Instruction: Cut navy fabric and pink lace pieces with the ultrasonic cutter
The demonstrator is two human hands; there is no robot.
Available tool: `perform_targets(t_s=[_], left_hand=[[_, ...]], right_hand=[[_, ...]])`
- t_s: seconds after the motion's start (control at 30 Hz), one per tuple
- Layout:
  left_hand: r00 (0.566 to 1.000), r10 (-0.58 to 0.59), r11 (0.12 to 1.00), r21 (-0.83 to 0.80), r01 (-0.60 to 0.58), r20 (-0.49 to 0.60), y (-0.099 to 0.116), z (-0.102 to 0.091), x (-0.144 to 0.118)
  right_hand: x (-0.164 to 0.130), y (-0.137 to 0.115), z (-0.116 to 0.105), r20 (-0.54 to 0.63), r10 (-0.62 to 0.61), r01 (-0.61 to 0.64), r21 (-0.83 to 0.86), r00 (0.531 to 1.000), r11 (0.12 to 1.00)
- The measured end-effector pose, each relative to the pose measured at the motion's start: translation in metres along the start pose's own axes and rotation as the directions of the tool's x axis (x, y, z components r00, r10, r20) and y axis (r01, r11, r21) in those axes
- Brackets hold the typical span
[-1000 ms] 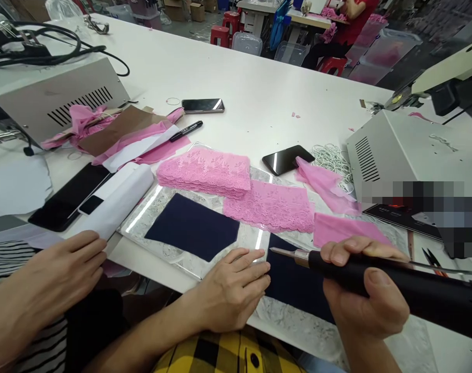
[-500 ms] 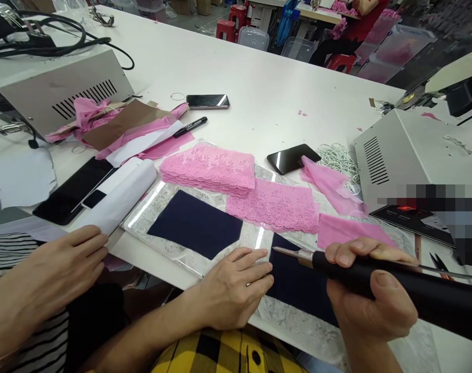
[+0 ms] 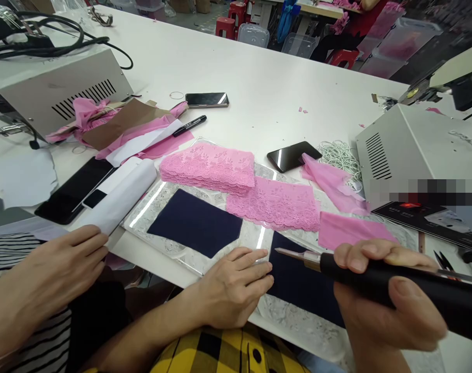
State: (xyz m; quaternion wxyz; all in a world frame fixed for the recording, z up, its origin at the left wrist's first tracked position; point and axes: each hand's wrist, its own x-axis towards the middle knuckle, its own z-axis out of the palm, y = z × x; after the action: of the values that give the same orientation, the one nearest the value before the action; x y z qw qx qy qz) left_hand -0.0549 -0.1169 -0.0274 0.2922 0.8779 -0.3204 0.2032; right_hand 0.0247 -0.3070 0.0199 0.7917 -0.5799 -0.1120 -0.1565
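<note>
The left hand (image 3: 236,287) lies palm down with its fingers extended and only slightly bent, gripping nothing visible; the fingertips reach the left edge of a navy-blue, flat fabric piece (image 3: 306,285). The right hand (image 3: 402,321) has its fingers and thumb closed around a thick, black, cylindrical hand tool (image 3: 364,277) with a slender, pointed metal tip. The tool is tilted, its tip directed leftward over that fabric piece; whether tip and cloth touch cannot be told.

A second navy-blue fabric piece (image 3: 195,223) lies apart to the left, on the same grey, marble-patterned board (image 3: 170,251) with a shiny edge. Behind the two pieces, a layered stack of pink, scallop-edged lace (image 3: 208,166) adjoins a lower-lying piece of pink lace (image 3: 275,204), with a plain pink cloth (image 3: 352,230) to its right. Farther back on the white table (image 3: 228,67) lie a black phone (image 3: 294,156) and a tangle of pale green cord (image 3: 340,160). At left, a co-worker's hand (image 3: 73,254) rests at the near end of a white paper roll (image 3: 123,197).
</note>
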Motion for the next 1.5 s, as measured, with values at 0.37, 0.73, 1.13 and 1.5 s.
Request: perform_targets(t_s=[0.37, 0.73, 1.13, 1.5], left_hand=[[0.999, 0.027, 1.0, -0.009, -0.027, 0.031, 0.001, -0.002, -0.001], [0.999, 0.028, 1.0, -0.014, -0.027, 0.037, 0.0, -0.002, -0.001], [0.998, 0.054, 0.998, -0.021, -0.053, 0.022, 0.0, -0.002, -0.002], [0.991, 0.09, 0.996, -0.033, -0.087, 0.104, -0.001, -0.002, -0.007]], right_hand=[[-0.011, -0.004, -0.001, 0.11, 0.104, -0.108, 0.031, 0.988, 0.994], [-0.011, -0.003, -0.001, 0.093, 0.078, -0.079, 0.004, 0.993, 0.997], [-0.01, -0.006, -0.002, 0.082, 0.089, -0.089, -0.002, 0.993, 0.996], [-0.019, -0.008, -0.006, 0.178, 0.139, -0.149, 0.039, 0.974, 0.988]])
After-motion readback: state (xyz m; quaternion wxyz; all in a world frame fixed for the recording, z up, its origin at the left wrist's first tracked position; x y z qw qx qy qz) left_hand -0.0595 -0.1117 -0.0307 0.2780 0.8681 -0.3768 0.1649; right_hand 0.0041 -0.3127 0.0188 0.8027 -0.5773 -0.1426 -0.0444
